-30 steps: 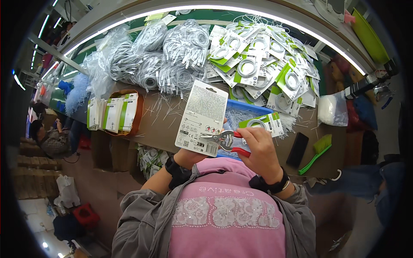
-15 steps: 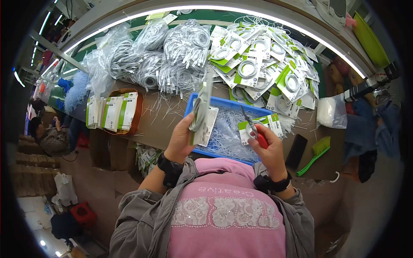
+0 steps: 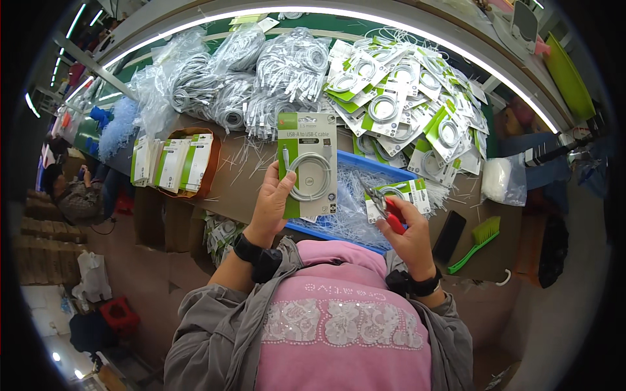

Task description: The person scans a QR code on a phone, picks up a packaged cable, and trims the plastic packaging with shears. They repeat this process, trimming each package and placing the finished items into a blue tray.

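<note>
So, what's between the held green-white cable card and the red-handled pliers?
White plastic scraps in the blue rectangular tray, in the head view.

Bench (image 3: 238, 189), near right corner: black phone (image 3: 450, 236) lies flat, long sides slanting toward the near edge. Green brush (image 3: 475, 246) just right of it, roughly parallel; bristles toward the right end, handle tip toward the near edge. Clear bag (image 3: 502, 181), white contents, at the right end, farther back than the brush. White hook (image 3: 506, 276) at the near right corner. Light strip (image 3: 326, 10), lit, spans above the far edge. Lime tub (image 3: 566, 78) past the far right corner. Off the left end: seated person (image 3: 77, 192), stacked cartons (image 3: 49, 246), white sack (image 3: 93, 277), red stool (image 3: 119, 317) on the floor.
</note>
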`<state>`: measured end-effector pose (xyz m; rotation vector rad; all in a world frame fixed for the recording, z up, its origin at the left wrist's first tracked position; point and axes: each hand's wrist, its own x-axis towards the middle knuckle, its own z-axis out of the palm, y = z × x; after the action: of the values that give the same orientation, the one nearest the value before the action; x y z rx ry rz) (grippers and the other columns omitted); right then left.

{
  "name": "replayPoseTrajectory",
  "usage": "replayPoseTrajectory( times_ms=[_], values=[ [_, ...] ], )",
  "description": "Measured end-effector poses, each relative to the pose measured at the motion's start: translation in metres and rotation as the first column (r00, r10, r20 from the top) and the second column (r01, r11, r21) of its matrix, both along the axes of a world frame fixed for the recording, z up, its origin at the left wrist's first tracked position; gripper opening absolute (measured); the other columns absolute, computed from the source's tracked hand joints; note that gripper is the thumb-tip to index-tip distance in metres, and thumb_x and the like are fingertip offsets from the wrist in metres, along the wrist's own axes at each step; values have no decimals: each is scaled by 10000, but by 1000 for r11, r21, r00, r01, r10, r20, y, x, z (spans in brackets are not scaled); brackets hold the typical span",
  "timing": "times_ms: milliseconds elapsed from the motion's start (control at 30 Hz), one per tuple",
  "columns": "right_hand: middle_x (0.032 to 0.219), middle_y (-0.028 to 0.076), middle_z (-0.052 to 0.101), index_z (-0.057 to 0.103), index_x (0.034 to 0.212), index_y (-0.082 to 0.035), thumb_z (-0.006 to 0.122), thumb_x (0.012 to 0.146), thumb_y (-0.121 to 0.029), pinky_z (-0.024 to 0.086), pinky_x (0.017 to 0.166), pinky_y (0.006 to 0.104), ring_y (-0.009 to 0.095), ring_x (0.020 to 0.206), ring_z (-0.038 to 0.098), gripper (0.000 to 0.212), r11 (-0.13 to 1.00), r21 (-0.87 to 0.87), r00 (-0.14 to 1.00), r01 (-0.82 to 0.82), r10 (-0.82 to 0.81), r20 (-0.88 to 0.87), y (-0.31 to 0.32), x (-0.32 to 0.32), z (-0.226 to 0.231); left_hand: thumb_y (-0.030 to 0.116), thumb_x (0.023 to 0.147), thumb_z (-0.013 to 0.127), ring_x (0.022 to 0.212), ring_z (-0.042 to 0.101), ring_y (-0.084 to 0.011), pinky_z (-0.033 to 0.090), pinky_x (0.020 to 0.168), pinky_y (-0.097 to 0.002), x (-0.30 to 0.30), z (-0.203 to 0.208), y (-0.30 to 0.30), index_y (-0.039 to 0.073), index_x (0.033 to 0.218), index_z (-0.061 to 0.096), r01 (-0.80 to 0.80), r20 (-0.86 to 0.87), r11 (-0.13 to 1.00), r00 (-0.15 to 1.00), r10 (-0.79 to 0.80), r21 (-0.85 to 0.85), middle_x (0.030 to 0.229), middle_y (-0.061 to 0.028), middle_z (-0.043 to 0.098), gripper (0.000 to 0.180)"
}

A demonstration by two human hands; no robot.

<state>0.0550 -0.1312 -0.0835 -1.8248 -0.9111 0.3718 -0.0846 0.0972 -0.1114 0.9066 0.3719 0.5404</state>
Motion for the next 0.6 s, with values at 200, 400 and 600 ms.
replayPoseTrajectory(
  times_ms=[200,400,600],
  values=[
    [1007,104,633,574,1142,14,723,745,-74,479,786,273,175,880,615,433,997,-42,990,68,-72,-119,-8,2,-15,122,949,507,1005,548,-118,484,855,-288,-31,-17,43,41,1259,404,-219,-44,972,974,223,84,1128,-53,544,337],
    [1111,60,590,506,1248,30,604,849,-7,436,874,264,129,1001,556,413,983,36,930,178,-156,-332,-34,24,-46,122,930,528,958,569,-147,493,827,-305,-178,-56,134,21,1199,477,-738,1,651,661,750,180,1084,-66,563,292],
    [1111,67,586,496,1254,38,598,855,3,425,893,261,134,1020,548,412,977,-26,921,213,-209,-330,-38,42,-58,125,922,478,1059,566,-285,494,877,-435,-342,-178,112,-4,1238,441,-932,-452,353,352,820,-84,1161,-136,542,344]
  ],
)
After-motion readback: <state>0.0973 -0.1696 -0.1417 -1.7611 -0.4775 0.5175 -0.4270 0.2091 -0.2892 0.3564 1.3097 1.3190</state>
